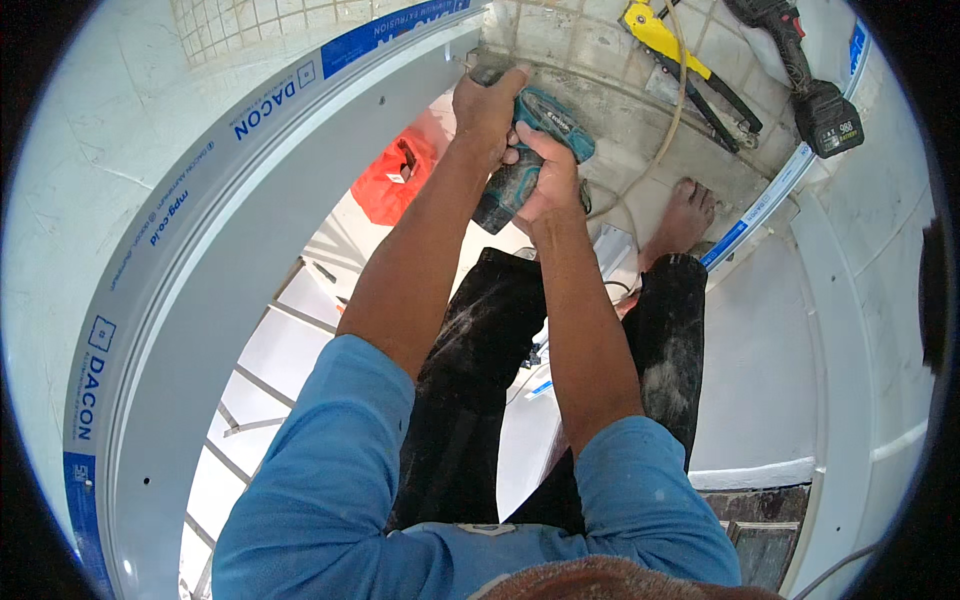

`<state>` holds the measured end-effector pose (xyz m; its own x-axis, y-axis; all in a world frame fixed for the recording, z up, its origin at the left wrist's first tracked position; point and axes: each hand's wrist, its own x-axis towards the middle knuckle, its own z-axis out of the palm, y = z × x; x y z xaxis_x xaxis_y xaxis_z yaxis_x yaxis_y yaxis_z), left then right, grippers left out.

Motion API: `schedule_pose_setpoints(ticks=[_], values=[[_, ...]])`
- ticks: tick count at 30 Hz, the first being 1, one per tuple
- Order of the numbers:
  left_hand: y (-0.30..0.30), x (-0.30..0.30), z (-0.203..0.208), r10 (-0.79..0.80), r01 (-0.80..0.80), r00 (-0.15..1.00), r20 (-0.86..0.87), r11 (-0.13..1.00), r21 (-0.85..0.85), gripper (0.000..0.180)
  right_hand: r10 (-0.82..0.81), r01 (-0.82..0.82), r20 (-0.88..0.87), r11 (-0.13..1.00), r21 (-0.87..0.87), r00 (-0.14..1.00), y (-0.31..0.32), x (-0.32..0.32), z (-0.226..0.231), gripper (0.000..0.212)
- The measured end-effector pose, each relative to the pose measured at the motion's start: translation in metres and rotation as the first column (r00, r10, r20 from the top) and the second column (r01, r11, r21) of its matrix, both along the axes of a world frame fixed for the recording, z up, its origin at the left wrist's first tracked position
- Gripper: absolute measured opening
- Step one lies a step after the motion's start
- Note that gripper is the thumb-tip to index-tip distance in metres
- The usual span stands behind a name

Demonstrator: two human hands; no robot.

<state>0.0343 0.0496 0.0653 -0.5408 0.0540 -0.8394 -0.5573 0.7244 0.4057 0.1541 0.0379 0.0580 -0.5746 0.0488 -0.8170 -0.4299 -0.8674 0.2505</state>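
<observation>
A teal and black cordless drill [560, 122] is held in both hands near the top middle, its dark battery [494, 212] hanging toward me. My left hand [486, 112] is closed around the drill's front end, close to the inner face of the white aluminium frame [300, 170]. Around the handle wraps my right hand [552, 178], with its thumb against the drill body. The drill's nose points left toward the frame. My left hand hides most of that nose, so I cannot tell whether its tip touches the frame.
An orange-red plastic bag [385, 190] lies below the frame. A yellow-headed tool with long black handles [690, 60] and a black cordless power tool [800, 80] lie at upper right. A pale cable [668, 140] runs past my bare foot [682, 218]. Another frame side [755, 210] stands right.
</observation>
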Motion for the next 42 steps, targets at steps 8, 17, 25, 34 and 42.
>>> schedule_pose_setpoints(ticks=[8,17,25,34,42], values=[[-0.013,-0.002,-0.024,0.327,-0.366,0.93,0.167,0.798,0.479,0.034,0.287,-0.359,0.228,0.842,0.403,0.93,0.031,-0.007,0.024,0.014],[0.009,-0.005,-0.037,0.371,-0.353,0.929,0.011,0.876,0.329,0.028,0.295,-0.29,0.011,0.931,0.224,0.956,0.063,-0.005,-0.017,0.013],[-0.006,-0.015,-0.054,0.307,-0.291,0.952,-0.005,0.907,0.304,0.032,0.238,-0.213,-0.128,0.959,0.185,0.963,0.048,-0.001,-0.032,0.018],[0.007,0.001,-0.047,0.172,-0.2,0.979,0.11,0.916,0.349,0.074,0.418,-0.556,0.367,0.648,0.521,0.831,0.103,0.071,-0.019,0.035],[-0.026,0.027,-0.04,0.152,-0.15,0.988,0.015,0.952,0.268,0.045,-0.214,-0.826,0.906,-0.523,0.208,0.364,0.22,0.025,-0.01,0.086]])
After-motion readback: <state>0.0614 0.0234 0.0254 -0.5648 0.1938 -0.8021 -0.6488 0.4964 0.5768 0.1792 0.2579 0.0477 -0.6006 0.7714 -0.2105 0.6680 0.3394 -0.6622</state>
